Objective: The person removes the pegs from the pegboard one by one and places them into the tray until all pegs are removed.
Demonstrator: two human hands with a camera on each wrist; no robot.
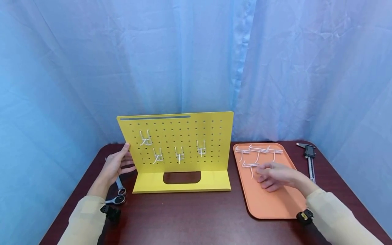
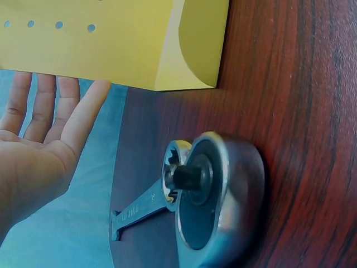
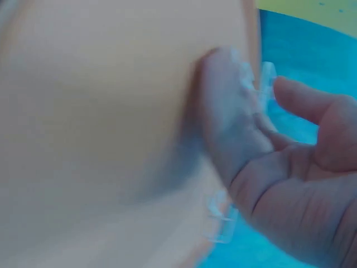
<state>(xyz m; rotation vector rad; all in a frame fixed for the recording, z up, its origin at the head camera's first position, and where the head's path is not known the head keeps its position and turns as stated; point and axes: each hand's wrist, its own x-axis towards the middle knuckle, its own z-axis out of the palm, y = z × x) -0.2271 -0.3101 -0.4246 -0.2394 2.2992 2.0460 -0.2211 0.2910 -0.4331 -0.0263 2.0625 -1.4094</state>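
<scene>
A yellow pegboard [image 1: 183, 166] stands upright on its base, with several white hooks mounted in it, one of them a hook [image 1: 201, 148] at the right. My left hand [image 1: 114, 166] is at the board's left edge, thumb against it and fingers extended behind; the left wrist view shows the hand [image 2: 50, 134] beside the yellow panel [image 2: 111, 50]. Over the orange tray [image 1: 260, 204] is my right hand [image 1: 277, 177], fingers bent and thumb apart, just right of a white hook [image 1: 251, 165]. In the right wrist view the hand [image 3: 279, 156] is partly blurred, with nothing clearly held.
Three more white hooks [image 1: 258, 149] lie at the tray's far end. A digital caliper [image 1: 310, 160] lies right of the tray. A wrench [image 1: 120, 185] and a ratchet [image 1: 116, 200] lie left of the board. Blue curtains [image 1: 196, 61] hang behind the table.
</scene>
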